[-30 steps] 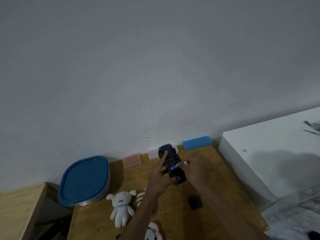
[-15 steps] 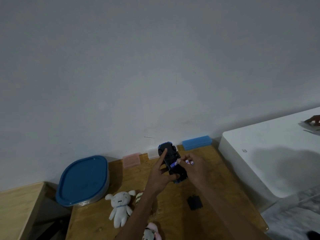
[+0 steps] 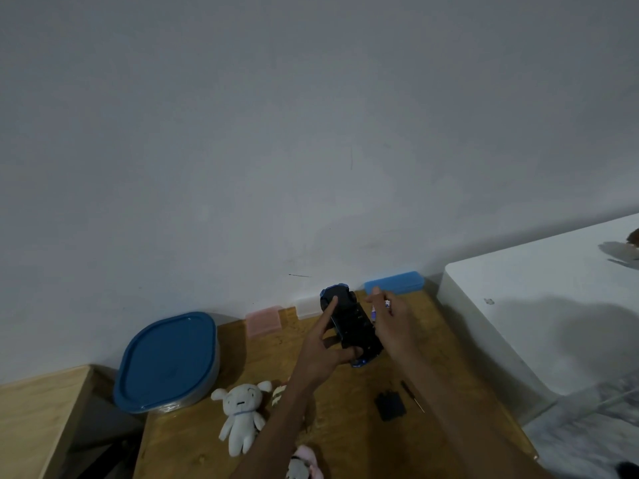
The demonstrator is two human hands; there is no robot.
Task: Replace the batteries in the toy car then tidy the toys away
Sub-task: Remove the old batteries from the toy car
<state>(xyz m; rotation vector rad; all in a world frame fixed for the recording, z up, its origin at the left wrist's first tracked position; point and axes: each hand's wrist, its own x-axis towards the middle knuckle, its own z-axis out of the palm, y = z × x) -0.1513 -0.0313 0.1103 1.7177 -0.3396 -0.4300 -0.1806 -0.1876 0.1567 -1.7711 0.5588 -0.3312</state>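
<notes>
Head view: toy car, dark with blue trim, upside down and held up over the far middle of a wooden table. Left hand gripping the car from the left, forefinger stretched along the underside toward the far end, thumb curled round the near end. Right hand just right of the car, thumb and fingers pinching a small battery, white with purple marks, close beside the car's right flank; whether touching the car, cannot tell.

Nearer on the table, right of middle, a flat black battery cover, and just right of it a thin screwdriver, apart from the cover. Left of the left forearm, a white plush toy lying on its back; a striped plush half hidden behind the forearm; a pink plush at the near edge.

At the far left corner, a container with a blue lid. Along the wall: a pink box, a white box behind the car, and a blue box at the far right. Right of the table, a white surface. At the left, a second wooden surface.
</notes>
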